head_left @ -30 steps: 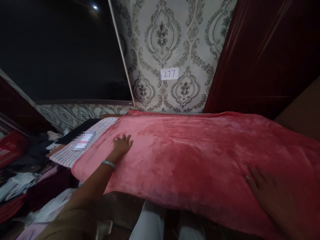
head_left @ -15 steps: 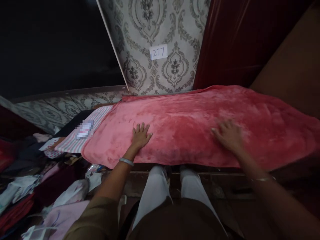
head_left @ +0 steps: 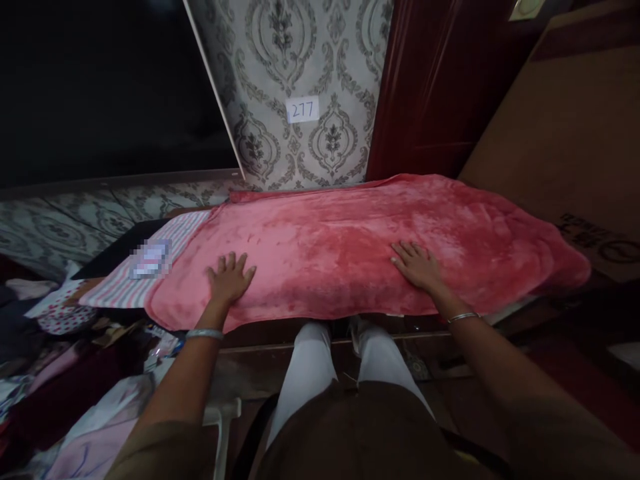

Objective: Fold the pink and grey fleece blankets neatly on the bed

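The blanket (head_left: 320, 257) lies stretched out, a striped cloth (head_left: 113, 290) at its left end. The left hand (head_left: 230, 279) and right hand (head_left: 417, 267) rest on the blanket, each grip spread wide.

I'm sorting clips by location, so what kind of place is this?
Probably a room in a home: a large dark screen, likely a television, stands against patterned wallpaper, and a jumble of fabric items lies near the pink cloth.
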